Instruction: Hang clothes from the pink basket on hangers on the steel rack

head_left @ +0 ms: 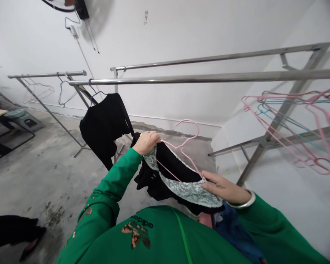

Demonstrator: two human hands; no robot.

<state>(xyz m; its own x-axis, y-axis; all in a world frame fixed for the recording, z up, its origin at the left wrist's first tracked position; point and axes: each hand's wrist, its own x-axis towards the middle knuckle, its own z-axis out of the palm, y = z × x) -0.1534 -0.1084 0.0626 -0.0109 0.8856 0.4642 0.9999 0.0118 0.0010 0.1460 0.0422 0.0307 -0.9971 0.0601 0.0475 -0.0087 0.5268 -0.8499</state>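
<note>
The left hand pinches one shoulder of a black lace-trimmed top on a pink hanger; the right hand pinches the other. The top hangs below a metal rail; another black garment hangs nearby.

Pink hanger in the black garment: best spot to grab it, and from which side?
Likely the pink hanger's stem, just under the hook, pinched from above. It stands bare above the neckline of the black garment, hook upward, while the left hand and right hand cover the shoulder ends.
</note>
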